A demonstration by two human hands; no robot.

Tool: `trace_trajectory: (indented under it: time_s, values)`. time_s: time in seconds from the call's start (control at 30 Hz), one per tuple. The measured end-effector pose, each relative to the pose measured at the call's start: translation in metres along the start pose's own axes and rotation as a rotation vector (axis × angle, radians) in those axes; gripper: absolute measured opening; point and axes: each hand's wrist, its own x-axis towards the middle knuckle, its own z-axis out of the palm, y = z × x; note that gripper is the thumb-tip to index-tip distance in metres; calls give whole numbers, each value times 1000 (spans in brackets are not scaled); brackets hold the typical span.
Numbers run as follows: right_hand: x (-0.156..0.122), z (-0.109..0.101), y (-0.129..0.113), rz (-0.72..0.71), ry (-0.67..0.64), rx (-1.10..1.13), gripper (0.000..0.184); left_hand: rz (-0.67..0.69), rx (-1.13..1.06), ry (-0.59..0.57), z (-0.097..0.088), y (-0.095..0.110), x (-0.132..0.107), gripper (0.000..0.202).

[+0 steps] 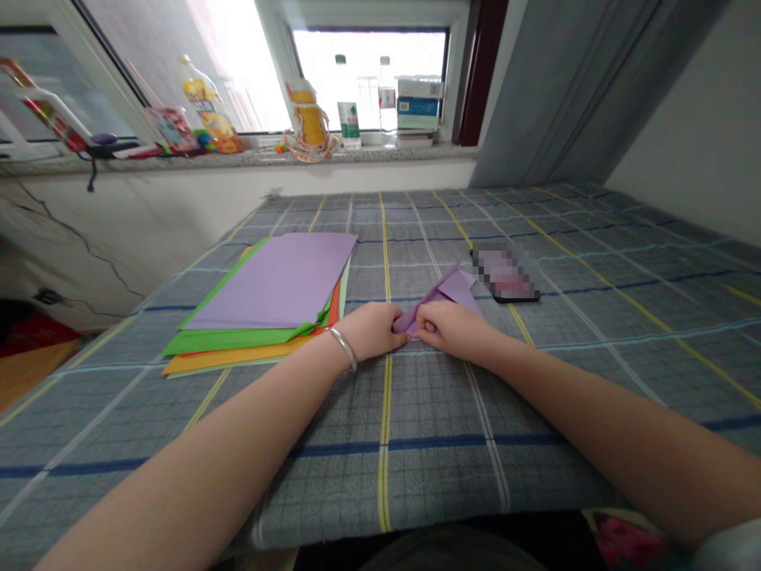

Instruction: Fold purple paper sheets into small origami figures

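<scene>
A folded purple paper (449,289) lies on the grey checked cloth (416,412) in the middle of the view. My left hand (376,329), with a silver bangle on its wrist, pinches the near tip of the paper. My right hand (449,327) is closed on the same tip from the other side, touching the left hand's fingertips. The far part of the paper sticks up beyond both hands.
A stack of coloured sheets (267,297), purple on top over green, red and orange, lies to the left. A phone (506,275) rests just right of the folded paper. Bottles and boxes (348,111) line the windowsill behind. A wall stands at the right.
</scene>
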Motion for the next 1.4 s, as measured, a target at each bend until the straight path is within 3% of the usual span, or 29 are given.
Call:
trace_trajectory:
  time_s: [0.23,0.3,0.4,0.5,0.57,0.63,1.13,1.4]
  values:
    - [0,-2,5,-38,43,73,12,15,17,-6,0,5,-7,25]
    - [-1,-2,6,-68,53,68,13,53,-34,89,4,4,-10,30]
    - [-1,-1,9,-100,56,49,12,213,-58,343,10,-2,-13,48]
    - [-1,-1,10,-106,60,21,9,464,79,444,12,-9,-14,31]
    - [0,0,11,-106,62,6,7,598,166,430,12,-11,-13,22]
    - [0,0,11,-106,63,17,7,649,213,399,12,-11,-12,23]
    - [-2,-3,11,-123,47,48,13,615,240,211,-10,-7,-19,25]
    - [-6,-7,16,-316,20,-37,19,589,236,196,-17,-5,-26,20]
